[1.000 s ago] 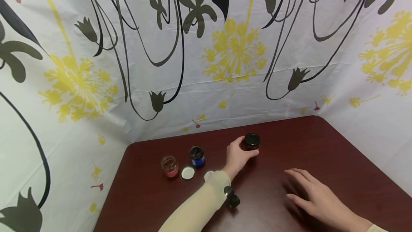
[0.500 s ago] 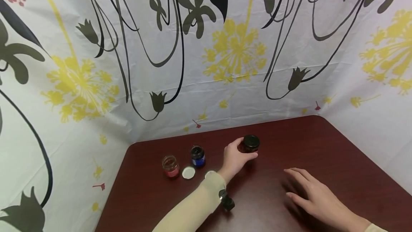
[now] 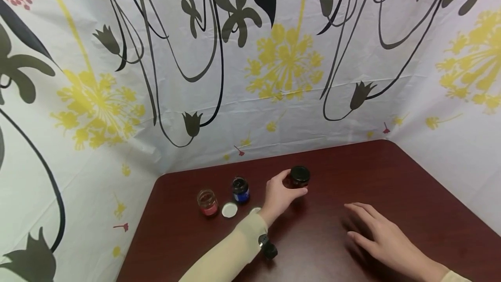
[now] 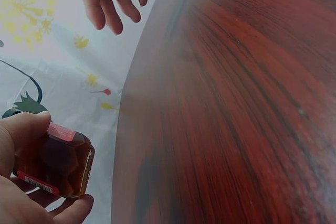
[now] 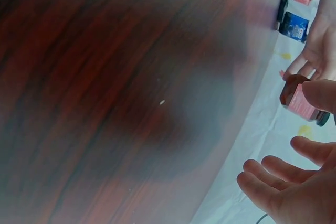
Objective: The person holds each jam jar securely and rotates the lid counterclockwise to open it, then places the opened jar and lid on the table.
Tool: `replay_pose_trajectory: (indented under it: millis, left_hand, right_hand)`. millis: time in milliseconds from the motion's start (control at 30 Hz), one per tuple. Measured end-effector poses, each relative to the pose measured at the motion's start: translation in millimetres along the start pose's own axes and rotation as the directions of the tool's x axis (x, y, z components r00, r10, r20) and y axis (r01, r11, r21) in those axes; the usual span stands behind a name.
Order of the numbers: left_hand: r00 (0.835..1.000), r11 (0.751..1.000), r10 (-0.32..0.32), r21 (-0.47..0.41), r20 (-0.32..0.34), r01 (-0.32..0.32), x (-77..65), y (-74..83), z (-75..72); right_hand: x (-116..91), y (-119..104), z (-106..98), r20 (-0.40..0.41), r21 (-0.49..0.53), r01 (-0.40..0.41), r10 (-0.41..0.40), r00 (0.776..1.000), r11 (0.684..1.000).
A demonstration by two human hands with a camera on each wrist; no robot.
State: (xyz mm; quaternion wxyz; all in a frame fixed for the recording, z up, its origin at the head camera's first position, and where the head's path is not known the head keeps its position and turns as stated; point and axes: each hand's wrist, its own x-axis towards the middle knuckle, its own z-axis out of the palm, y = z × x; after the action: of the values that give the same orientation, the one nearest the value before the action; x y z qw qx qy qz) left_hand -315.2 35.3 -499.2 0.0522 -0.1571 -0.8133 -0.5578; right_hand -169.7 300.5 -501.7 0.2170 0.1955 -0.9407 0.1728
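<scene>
My left hand (image 3: pixel 278 196) grips a small glass jar (image 3: pixel 300 176) with a black lid, thumb on the near side and fingers on the far side. In the left wrist view the jar's faceted underside (image 4: pixel 56 156) faces the camera, dark brown, so it is off the table. A pink label (image 5: pixel 301 103) shows on its side in the right wrist view. My right hand (image 3: pixel 385 235) hovers over or rests on the right part of the table, fingers loosely extended, holding nothing; contact with the table cannot be told.
Left of the held jar stand a lidless jar with a pink label (image 3: pixel 208 204) and a dark jar with a blue label (image 3: pixel 240 190). Near them lies a white disc-shaped lid (image 3: pixel 229 209); another lid (image 3: pixel 255 210) is partly behind my left wrist. Patterned cloth (image 3: pixel 250 82) surrounds the dark red table (image 3: pixel 332 247).
My left hand has lifted the jar slightly and carried it a little to the left and nearer. The right hand has stayed almost still.
</scene>
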Motion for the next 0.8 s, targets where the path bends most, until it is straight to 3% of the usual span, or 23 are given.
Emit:
replay_pose_trajectory:
  millis: [400,800]
  left_hand:
    - [1.0,1.0,0.003,0.008,0.002,-0.003,-6.6,-1.0,-13.1]
    - [1.0,0.999,-0.009,0.032,0.006,0.009,-15.4,-0.3,-21.4]
  right_hand:
    - [6.6,-3.5,4.2,-0.011,0.004,0.019,-0.019,1.0,1.0]
    - [18.1,-8.0,7.3,0.058,0.043,-0.022,0.019,0.998,0.999]
